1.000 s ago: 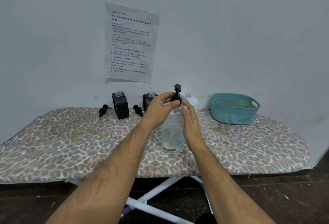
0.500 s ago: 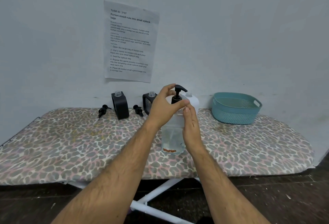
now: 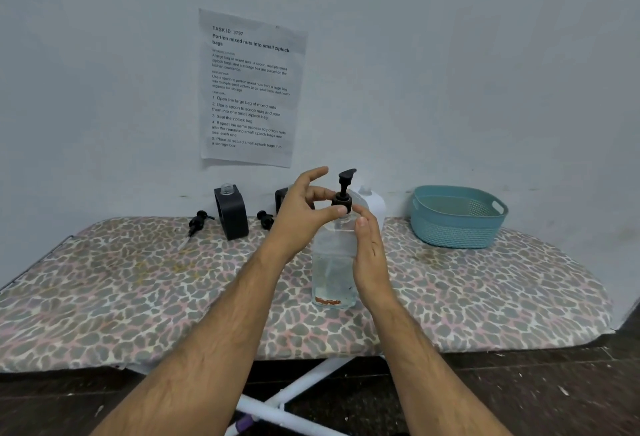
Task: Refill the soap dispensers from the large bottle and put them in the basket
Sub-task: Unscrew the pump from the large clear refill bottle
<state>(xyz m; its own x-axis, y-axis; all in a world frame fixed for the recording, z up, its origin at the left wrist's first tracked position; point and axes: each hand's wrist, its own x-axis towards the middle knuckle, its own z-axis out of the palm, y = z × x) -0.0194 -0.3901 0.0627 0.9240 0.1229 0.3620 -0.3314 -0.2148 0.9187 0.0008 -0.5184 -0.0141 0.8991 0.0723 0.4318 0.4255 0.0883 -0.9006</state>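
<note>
**A:** What is the person working on?

**B:** A clear soap dispenser (image 3: 334, 262) standing upright on a bench (image 3: 138, 297) covered in leopard-print cloth, near its front middle. The bottle is see-through plastic with flat sides, and a reddish strip shows near its base. A black pump top (image 3: 344, 193) sits in its neck, spout pointing right.

**A:** And the hands?

**B:** The left hand (image 3: 301, 210) pinches the black collar of the pump between thumb and fingers, so its grip is closed on the pump. The right hand (image 3: 369, 255) lies flat against the bottle's right side, fingers straight, its grip relaxed.

**A:** What else is on the bench?

**B:** Along the back wall, a black dispenser (image 3: 230, 212) stands open-necked, a loose black pump (image 3: 199, 222) lying just to its left. A second black dispenser (image 3: 281, 198) and another loose pump (image 3: 265, 219) are partly hidden behind the left hand. A large white bottle (image 3: 372, 203) stands behind the clear one. A teal basket (image 3: 457, 217) sits well to the right. A printed sheet (image 3: 251, 89) hangs on the wall above.
</note>
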